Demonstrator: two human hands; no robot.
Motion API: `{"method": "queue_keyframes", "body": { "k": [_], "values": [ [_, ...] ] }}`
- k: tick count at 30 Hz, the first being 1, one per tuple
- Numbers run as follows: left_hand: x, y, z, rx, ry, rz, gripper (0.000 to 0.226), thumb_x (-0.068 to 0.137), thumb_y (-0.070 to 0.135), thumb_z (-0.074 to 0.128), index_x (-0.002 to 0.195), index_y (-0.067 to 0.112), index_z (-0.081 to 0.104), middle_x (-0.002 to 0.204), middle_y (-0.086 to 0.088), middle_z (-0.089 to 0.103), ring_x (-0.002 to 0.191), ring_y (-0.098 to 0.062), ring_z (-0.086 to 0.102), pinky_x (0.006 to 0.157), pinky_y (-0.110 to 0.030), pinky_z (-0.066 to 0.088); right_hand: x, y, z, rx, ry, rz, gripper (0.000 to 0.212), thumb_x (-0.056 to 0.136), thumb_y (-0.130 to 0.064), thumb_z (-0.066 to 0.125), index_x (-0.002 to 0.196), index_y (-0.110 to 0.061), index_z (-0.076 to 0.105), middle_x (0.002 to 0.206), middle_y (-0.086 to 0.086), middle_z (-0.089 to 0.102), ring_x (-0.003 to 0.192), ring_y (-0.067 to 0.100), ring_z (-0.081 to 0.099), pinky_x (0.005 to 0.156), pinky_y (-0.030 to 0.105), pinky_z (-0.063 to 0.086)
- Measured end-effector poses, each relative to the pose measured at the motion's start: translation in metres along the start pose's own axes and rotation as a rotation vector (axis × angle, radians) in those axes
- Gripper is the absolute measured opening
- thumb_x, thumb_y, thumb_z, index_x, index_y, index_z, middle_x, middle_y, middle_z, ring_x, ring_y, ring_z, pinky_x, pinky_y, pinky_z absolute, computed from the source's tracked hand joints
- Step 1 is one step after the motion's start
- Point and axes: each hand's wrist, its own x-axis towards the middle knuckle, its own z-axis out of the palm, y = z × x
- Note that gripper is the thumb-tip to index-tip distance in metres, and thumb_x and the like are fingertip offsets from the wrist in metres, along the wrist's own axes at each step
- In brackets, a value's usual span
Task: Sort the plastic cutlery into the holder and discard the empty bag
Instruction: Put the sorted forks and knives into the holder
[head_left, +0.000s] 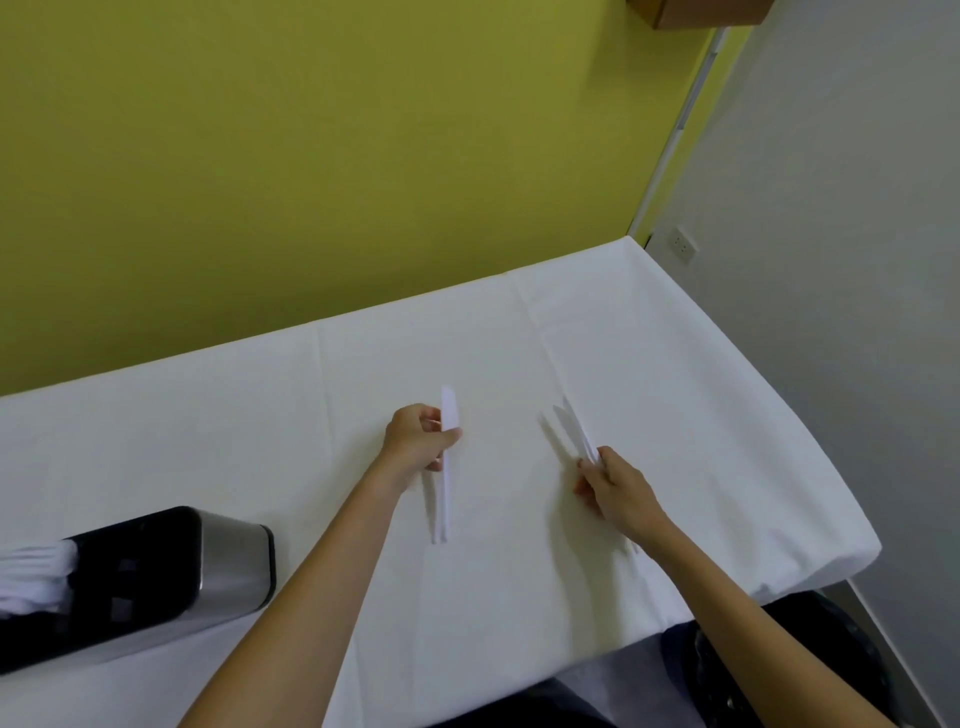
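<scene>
My left hand (418, 439) is closed around white plastic knives (448, 467), blades pointing away from me, handles reaching back toward me. To the right, my right hand (613, 486) grips another small bunch of white plastic cutlery (574, 434), whose ends fan out away from me; I cannot tell its kind. Both hands hover just over the white tablecloth (649, 338) near the table's middle. The cutlery holder (171, 571), black on top with a steel side, stands at the near left, with white cutlery (36, 577) sticking out of its left compartment. No bag is in sight.
A yellow-green wall (311, 156) runs right behind the table's far edge. The table's right edge drops off beside a grey wall with a socket (682, 244). A dark chair or seat (769, 660) shows at the near right below the table edge.
</scene>
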Motion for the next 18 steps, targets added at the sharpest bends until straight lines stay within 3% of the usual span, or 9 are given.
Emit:
{"method": "queue_keyframes", "body": {
  "k": [4,7,9,12,14,18],
  "values": [
    [-0.016,0.013,0.002,-0.290,-0.272,0.000,0.010,0.085,0.009,0.070,0.085,0.008,0.060,0.067,0.001,0.055,0.052,-0.009,0.053,0.053,-0.019,0.051,-0.010,-0.025,0.016,0.398,-0.203,0.047,0.025,0.101,-0.021,0.040,0.108,-0.001,0.053,0.091,0.006,0.070,0.074,0.019,0.067,0.068,0.029,0.053],
    [-0.021,0.015,0.006,-0.386,-0.375,-0.007,0.016,0.083,0.009,0.071,0.095,0.004,0.061,0.074,-0.002,0.061,0.057,-0.012,0.058,0.057,-0.022,0.053,-0.015,-0.039,0.031,0.524,-0.320,0.073,0.025,0.102,-0.021,0.040,0.113,-0.004,0.054,0.107,0.012,0.070,0.091,0.026,0.070,0.084,0.038,0.053],
    [-0.023,0.013,0.007,-0.337,-0.339,0.019,0.019,0.082,0.008,0.072,0.097,0.004,0.060,0.077,-0.005,0.064,0.059,-0.013,0.060,0.056,-0.021,0.052,-0.019,-0.043,0.038,0.579,-0.394,0.069,0.026,0.102,-0.021,0.038,0.117,-0.005,0.053,0.109,0.010,0.070,0.093,0.030,0.070,0.088,0.041,0.052],
    [-0.025,0.007,0.003,-0.152,-0.260,0.091,0.021,0.080,0.010,0.074,0.095,0.002,0.060,0.079,-0.006,0.065,0.058,-0.011,0.058,0.049,-0.019,0.045,-0.028,-0.048,0.045,0.653,-0.496,0.067,0.027,0.103,-0.022,0.036,0.118,-0.007,0.051,0.092,0.005,0.068,0.069,0.026,0.064,0.070,0.037,0.053],
    [-0.028,0.003,0.002,-0.063,-0.241,0.125,0.027,0.079,0.015,0.076,0.098,0.001,0.062,0.082,-0.004,0.063,0.054,-0.009,0.053,0.046,-0.020,0.040,-0.031,-0.049,0.050,0.673,-0.518,0.051,0.024,0.103,-0.022,0.034,0.115,-0.009,0.051,0.079,0.002,0.058,0.056,0.017,0.048,0.056,0.027,0.041],
    [-0.033,0.001,0.001,-0.118,-0.170,0.175,0.031,0.081,0.019,0.075,0.105,0.010,0.057,0.090,-0.006,0.060,0.046,-0.007,0.049,0.043,-0.022,0.039,-0.035,-0.049,0.055,0.671,-0.514,0.002,0.020,0.103,-0.027,0.034,0.113,-0.014,0.047,0.069,-0.005,0.044,0.053,0.011,0.027,0.050,0.021,0.023]
  ]
}}
